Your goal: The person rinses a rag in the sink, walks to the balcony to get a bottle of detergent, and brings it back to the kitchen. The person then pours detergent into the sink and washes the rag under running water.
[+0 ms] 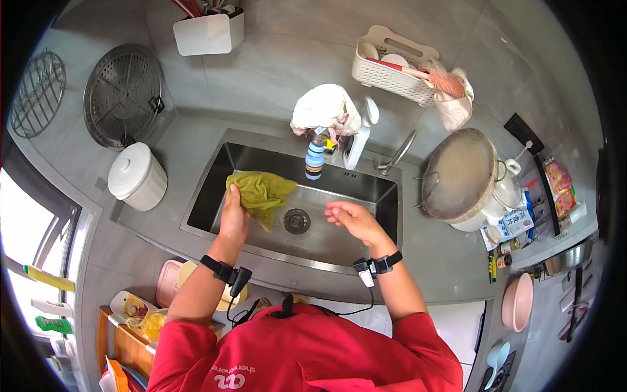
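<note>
A grey-walled kitchen surrounds the work, with a bright window (pixel 29 225) at the far left. Next along the wall come a wire rack (pixel 40 91) and a round steamer tray (pixel 123 91) full of holes. Below the tray, a white lidded pot (pixel 136 173) stands on the grey desk (pixel 424 261), and a white holder (pixel 206 35) is up on the wall. A steel sink (pixel 326 238) is set into the desk at the middle, its round drain (pixel 296 221) showing in the floor. At the sink's back edge a bunched white cloth (pixel 320 110) sits above a blue-banded bottle-like piece (pixel 314 160), with a curved tap (pixel 397 153) to the right. Higher up is a pale basket (pixel 392 81); farther right, a big round-lidded pot (pixel 459 173) stands near a blue-and-white packet (pixel 514 224).

The green cloth (pixel 260 189) is over the left half of the sink — gripped along its left edge by the left hand (pixel 235 212), thumb on top, the rest drooping toward the drain. To the right, well apart from the cloth, the right hand (pixel 353 219) is over the sink, loosely open with its fingers pointing left.
</note>
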### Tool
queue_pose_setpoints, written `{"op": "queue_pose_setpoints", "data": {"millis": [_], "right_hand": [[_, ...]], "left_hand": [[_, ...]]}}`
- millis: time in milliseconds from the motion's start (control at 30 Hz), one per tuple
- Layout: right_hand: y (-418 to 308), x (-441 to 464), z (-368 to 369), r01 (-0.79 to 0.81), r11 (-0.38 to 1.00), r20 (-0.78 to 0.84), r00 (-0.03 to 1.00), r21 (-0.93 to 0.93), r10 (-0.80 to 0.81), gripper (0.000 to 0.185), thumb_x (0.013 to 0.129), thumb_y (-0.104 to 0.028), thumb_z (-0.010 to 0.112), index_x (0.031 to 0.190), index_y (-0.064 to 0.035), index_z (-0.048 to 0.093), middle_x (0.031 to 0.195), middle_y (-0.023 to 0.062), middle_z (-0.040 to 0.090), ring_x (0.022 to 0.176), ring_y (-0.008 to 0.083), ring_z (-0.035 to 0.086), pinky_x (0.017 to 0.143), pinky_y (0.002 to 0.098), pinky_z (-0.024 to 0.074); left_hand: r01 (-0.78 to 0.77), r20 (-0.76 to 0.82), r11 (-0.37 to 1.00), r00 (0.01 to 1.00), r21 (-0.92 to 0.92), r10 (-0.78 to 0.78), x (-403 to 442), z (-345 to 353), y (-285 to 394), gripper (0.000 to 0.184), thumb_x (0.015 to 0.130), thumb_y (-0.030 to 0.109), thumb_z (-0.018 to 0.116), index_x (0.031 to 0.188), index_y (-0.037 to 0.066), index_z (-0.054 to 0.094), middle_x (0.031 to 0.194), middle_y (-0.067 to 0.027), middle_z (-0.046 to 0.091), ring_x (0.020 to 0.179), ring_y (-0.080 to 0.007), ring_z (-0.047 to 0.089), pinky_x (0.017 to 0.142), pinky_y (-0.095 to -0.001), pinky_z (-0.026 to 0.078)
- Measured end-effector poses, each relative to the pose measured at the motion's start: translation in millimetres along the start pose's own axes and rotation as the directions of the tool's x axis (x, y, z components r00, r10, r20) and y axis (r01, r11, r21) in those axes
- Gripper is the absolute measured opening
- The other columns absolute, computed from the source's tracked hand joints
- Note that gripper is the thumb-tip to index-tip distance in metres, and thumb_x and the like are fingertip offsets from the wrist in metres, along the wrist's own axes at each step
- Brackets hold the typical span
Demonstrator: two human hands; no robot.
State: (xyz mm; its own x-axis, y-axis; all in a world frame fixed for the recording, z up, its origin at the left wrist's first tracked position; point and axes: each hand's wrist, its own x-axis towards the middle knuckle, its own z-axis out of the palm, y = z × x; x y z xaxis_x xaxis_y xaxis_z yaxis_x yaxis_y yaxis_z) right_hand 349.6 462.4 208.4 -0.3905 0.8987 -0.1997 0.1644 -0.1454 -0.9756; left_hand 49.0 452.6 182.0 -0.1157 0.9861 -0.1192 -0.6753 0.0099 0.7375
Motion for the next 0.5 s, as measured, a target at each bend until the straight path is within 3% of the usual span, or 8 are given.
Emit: {"op": "queue_pose_setpoints", "data": {"millis": [67,100,167,200,267,300,367,500], "right_hand": [[20.4,15.1,-9.3,-0.047,0.983,0.084,0.994,-0.175,0.063,0.035,0.096,-0.018,0.051,0.126,0.0016,0.053,0.113,0.0113,0.064,0.100,0.0188,0.062,0.088,0.0298,0.0475],[31.5,24.5,-14.4,-0.051,0.983,0.090,0.994,-0.176,0.068,0.035,0.096,-0.018,0.051,0.126,0.0016,0.053,0.113,0.0113,0.064,0.100,0.0188,0.062,0.088,0.0298,0.0475],[52.9,43.8,-23.5,-0.052,0.896,0.180,0.973,-0.441,0.145,0.040,0.094,-0.023,0.055,0.126,0.0020,0.053,0.114,0.0152,0.064,0.100,0.0233,0.063,0.088,0.0321,0.0474],[59.0,50.8,-25.2,-0.055,0.895,0.186,0.971,-0.442,0.152,0.040,0.094,-0.023,0.055,0.126,0.0020,0.053,0.114,0.0152,0.064,0.100,0.0233,0.063,0.088,0.0321,0.0474],[70.2,66.2,-27.2,0.037,0.754,0.253,0.952,-0.656,0.173,0.043,0.092,-0.027,0.056,0.125,0.0012,0.054,0.114,0.0185,0.064,0.103,0.0303,0.062,0.089,0.0355,0.0469],[79.9,76.5,-27.9,0.039,0.754,0.263,0.948,-0.656,0.180,0.043,0.092,-0.027,0.056,0.125,0.0012,0.054,0.114,0.0185,0.064,0.103,0.0303,0.062,0.089,0.0355,0.0469],[104.3,100.4,-27.8,0.146,0.604,0.374,0.887,-0.784,0.270,0.044,0.093,-0.028,0.055,0.127,0.0005,0.052,0.118,0.0210,0.061,0.108,0.0351,0.058,0.092,0.0379,0.0450],[159.2,138.8,-18.4,0.240,0.571,0.479,0.819,-0.785,0.316,0.047,0.091,-0.029,0.055,0.129,-0.0006,0.051,0.126,0.0221,0.055,0.116,0.0365,0.053,0.099,0.0415,0.0415]], "left_hand": [[-0.045,-0.121,0.929,0.988,0.368,0.095,10.9,-32.0,-16.1,0.046,0.102,0.040,0.034,0.132,0.007,0.044,0.128,-0.0083,0.054,0.119,-0.0225,0.051,0.101,-0.0380,0.039],[-0.041,-0.129,0.929,0.987,0.367,0.095,11.2,-42.8,-20.6,0.046,0.102,0.040,0.034,0.132,0.007,0.044,0.128,-0.0083,0.054,0.119,-0.0225,0.051,0.101,-0.0380,0.039],[-0.054,-0.093,0.661,0.978,0.749,0.185,9.5,-63.2,-29.8,0.043,0.102,0.037,0.037,0.130,0.006,0.046,0.122,-0.0145,0.058,0.114,-0.0281,0.055,0.098,-0.0385,0.040],[-0.046,-0.102,0.662,0.978,0.748,0.183,10.3,-77.4,-36.5,0.043,0.102,0.037,0.037,0.130,0.006,0.046,0.122,-0.0145,0.058,0.114,-0.0281,0.055,0.098,-0.0385,0.040],[-0.169,0.115,0.116,0.920,0.979,0.374,10.8,-105.3,-46.3,0.040,0.099,0.033,0.044,0.127,0.006,0.049,0.114,-0.0198,0.060,0.107,-0.0348,0.058,0.095,-0.0414,0.042],[-0.157,0.103,0.117,0.922,0.981,0.374,8.7,-114.3,-45.8,0.040,0.099,0.033,0.044,0.127,0.006,0.049,0.114,-0.0198,0.060,0.107,-0.0348,0.058,0.095,-0.0414,0.042],[-0.095,0.132,-0.187,0.972,0.978,0.196,4.1,-127.0,-45.4,0.035,0.096,0.029,0.048,0.121,0.006,0.053,0.107,-0.0209,0.062,0.101,-0.0382,0.057,0.088,-0.0437,0.043],[-0.080,0.117,-0.418,0.991,0.905,0.064,-7.7,-126.7,-40.3,0.031,0.095,0.028,0.047,0.114,0.005,0.055,0.098,-0.0179,0.064,0.094,-0.0360,0.059,0.082,-0.0450,0.044]]}}
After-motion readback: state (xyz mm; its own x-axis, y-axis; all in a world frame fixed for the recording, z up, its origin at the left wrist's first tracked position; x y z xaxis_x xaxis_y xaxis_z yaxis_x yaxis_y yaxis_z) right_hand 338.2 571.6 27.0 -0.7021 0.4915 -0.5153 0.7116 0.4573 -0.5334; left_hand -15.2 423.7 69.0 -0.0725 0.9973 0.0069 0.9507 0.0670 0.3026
